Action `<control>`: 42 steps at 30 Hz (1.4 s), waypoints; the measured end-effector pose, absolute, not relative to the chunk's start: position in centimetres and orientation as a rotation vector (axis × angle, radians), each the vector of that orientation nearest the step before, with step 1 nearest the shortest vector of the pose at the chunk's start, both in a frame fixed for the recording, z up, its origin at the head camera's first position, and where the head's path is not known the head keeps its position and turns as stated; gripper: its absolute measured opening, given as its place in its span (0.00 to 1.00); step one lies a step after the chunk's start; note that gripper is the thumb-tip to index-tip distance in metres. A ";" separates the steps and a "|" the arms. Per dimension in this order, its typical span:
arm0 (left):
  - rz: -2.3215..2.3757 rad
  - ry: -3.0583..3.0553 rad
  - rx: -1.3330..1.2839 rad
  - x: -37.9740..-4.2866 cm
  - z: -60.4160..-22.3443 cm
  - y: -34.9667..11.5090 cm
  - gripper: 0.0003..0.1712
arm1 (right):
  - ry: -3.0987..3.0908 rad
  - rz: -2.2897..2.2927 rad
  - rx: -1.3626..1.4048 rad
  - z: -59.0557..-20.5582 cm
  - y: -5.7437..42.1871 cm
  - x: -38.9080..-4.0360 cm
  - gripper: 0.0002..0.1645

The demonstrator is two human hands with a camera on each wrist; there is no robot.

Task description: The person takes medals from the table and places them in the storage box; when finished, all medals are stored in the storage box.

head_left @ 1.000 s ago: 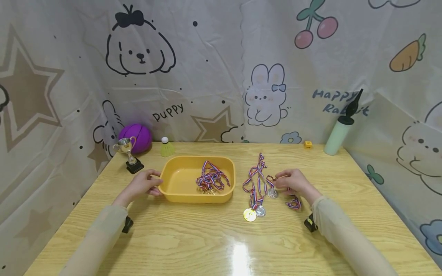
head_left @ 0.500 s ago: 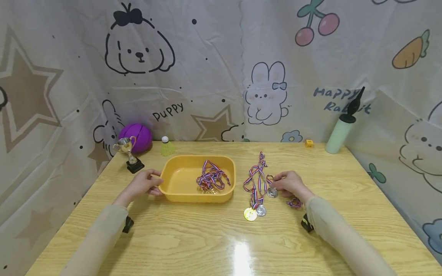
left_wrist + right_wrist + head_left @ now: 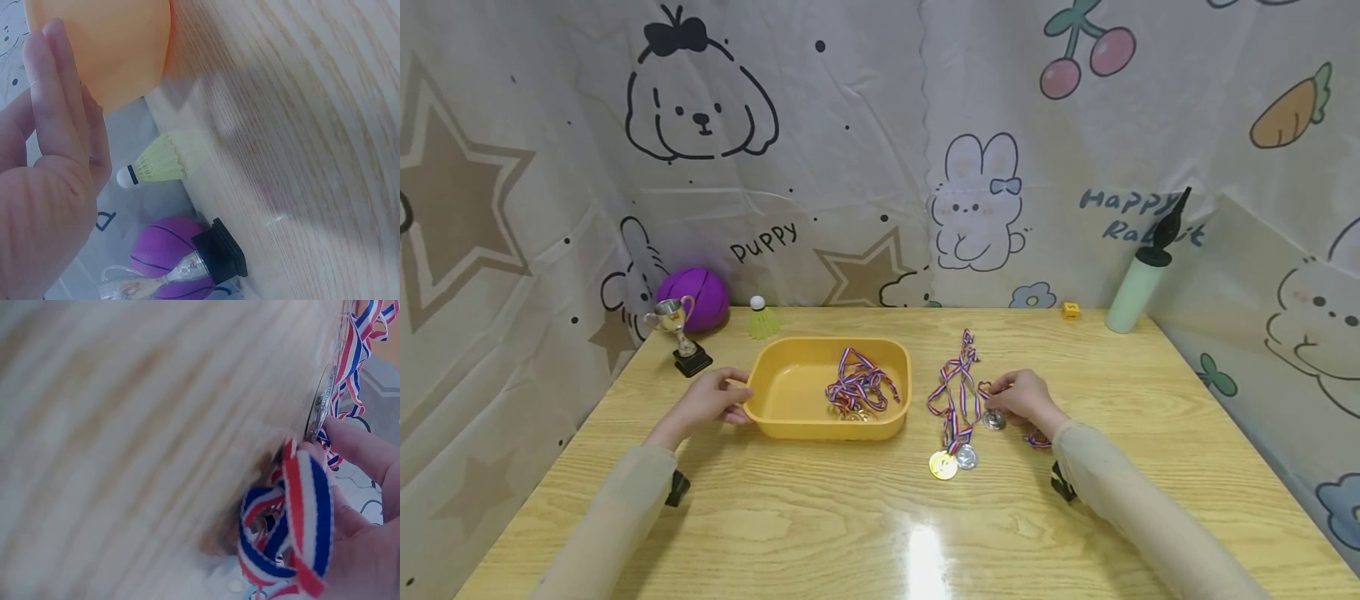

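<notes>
In the head view, my left hand (image 3: pixel 715 396) touches the left side of a yellow basin (image 3: pixel 786 392); its fingers lie straight along the wall in the left wrist view. Gold medals on tangled striped ribbons (image 3: pixel 859 385) lie inside the basin. My right hand (image 3: pixel 1021 396) pinches a silver medal (image 3: pixel 995 420) at its edge, close to its ribbon, low over the table. To its left lie a gold medal (image 3: pixel 943 465) and another silver medal (image 3: pixel 967 456) with ribbons spread out. A bunched striped ribbon (image 3: pixel 306 512) sits by the right hand, partly hidden in the head view.
A small trophy cup (image 3: pixel 679 333), a purple ball (image 3: pixel 702 298) and a yellow shuttlecock (image 3: pixel 762 321) stand at the back left. A yellow cube (image 3: pixel 1070 311) and a pale green pump (image 3: pixel 1135 292) are at the back right. A printed cloth (image 3: pixel 865 183) hangs behind the table.
My right hand has moved slightly left and closed its fingertips onto the silver medal, which has shifted a little. My left hand stays at the basin.
</notes>
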State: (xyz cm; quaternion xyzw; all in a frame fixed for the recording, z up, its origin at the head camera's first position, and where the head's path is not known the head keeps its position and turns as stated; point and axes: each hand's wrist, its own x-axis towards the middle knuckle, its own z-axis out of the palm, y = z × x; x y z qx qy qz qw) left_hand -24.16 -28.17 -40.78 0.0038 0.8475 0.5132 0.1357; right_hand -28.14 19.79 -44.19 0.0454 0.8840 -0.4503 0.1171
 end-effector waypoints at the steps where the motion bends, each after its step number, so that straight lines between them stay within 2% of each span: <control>1: 1.487 2.454 0.011 -24.2 -40.8 -28.2 0.26 | 2.589 -1.318 0.131 -44.2 19.8 -28.1 0.15; 9: 1.494 2.450 0.015 -24.1 -40.7 -28.1 0.26 | 2.643 -1.240 0.094 -44.0 19.9 -27.8 0.17; 18: 1.498 2.450 0.015 -24.1 -40.8 -28.2 0.26 | 2.592 -1.357 0.099 -43.9 20.6 -27.6 0.18; 33: 1.504 2.435 0.024 -24.1 -40.6 -28.2 0.27 | 2.233 -1.699 0.040 -43.2 22.6 -27.3 0.27; 38: 1.499 2.437 0.018 -24.0 -40.6 -28.1 0.27 | 2.016 -1.872 0.060 -42.4 23.6 -27.2 0.24; 42: 1.501 2.437 0.020 -24.1 -40.7 -28.1 0.27 | 1.846 -2.004 0.034 -41.1 24.4 -27.1 0.14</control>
